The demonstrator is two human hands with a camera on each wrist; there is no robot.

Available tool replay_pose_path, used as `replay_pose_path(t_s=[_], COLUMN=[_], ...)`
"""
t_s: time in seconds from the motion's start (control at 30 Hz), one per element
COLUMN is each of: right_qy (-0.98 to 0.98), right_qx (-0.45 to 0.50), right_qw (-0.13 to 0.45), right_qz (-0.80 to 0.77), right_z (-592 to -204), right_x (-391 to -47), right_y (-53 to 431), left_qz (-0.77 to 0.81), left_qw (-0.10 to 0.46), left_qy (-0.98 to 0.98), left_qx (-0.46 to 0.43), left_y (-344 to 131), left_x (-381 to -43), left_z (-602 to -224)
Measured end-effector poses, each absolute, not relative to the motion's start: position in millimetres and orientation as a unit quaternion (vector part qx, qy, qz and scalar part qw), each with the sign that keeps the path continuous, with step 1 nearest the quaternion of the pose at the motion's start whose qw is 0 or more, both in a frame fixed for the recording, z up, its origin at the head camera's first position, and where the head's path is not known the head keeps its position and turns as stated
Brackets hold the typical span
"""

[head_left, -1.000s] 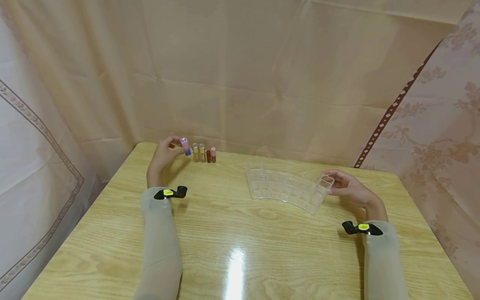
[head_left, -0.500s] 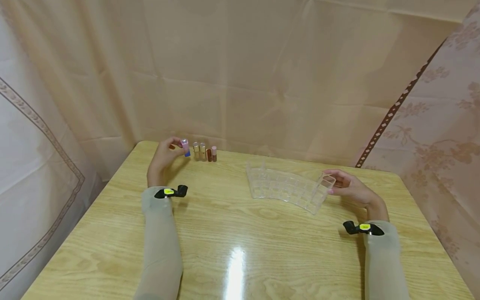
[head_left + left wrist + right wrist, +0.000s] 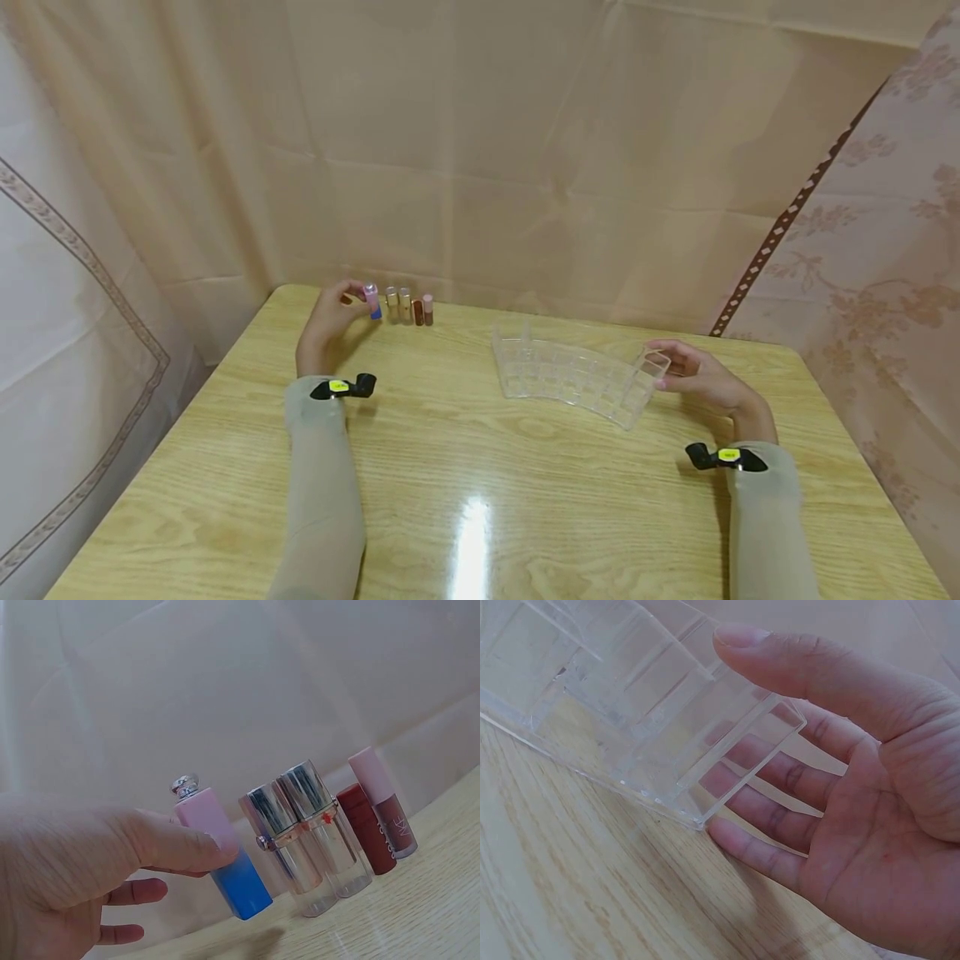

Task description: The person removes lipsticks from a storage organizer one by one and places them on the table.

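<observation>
My left hand [image 3: 330, 321] pinches a pink-and-blue lipstick [image 3: 225, 855] with a silver knob on its end, between thumb and fingers. It tilts, with its blue end low, close over the table. Just right of it stand two clear lipsticks with silver caps [image 3: 307, 832], then a dark red lip tube [image 3: 367, 832] and a pink-capped lip gloss [image 3: 384, 806]. At the right, my right hand [image 3: 701, 379] holds the end of a clear, curved organizer [image 3: 570, 379] with several compartments. In the right wrist view its thumb lies at the upper edge and its fingers reach behind the end wall.
The wooden table [image 3: 420, 467] spreads toward the front and carries a bright light reflection. A beige curtain [image 3: 480, 167] hangs right behind its back edge, and patterned cloths [image 3: 892, 250] hang at both sides.
My left hand has lowered the lipstick slightly toward the table, and it stands a little more upright. The right hand and organizer stay where they were.
</observation>
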State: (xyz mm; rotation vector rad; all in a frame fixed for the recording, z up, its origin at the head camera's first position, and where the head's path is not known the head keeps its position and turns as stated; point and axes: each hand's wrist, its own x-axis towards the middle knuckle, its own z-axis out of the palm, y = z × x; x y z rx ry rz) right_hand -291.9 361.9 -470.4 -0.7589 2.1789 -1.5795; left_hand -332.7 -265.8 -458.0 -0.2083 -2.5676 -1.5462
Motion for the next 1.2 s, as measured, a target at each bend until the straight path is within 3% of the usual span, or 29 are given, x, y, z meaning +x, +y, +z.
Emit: replay_pose_path(t_s=[0.37, 0.67, 1.2], right_qy=[0.759, 0.757, 0.762], right_qx=[-0.272, -0.262, -0.264], right_qw=[0.172, 0.171, 0.171], right_qz=[-0.565, -0.574, -0.567], right_z=[-475, -472, -471], right_x=[-292, -292, -294], right_y=[363, 360, 361], left_qz=[-0.483, -0.433, -0.419], left_qw=[0.026, 0.053, 0.043], left_qy=[-0.875, -0.899, -0.906], left_qx=[-0.010, -0.037, -0.037], left_y=[-266, -264, -265], left_x=[-329, -335, -339], left_z=[-466, -470, -470])
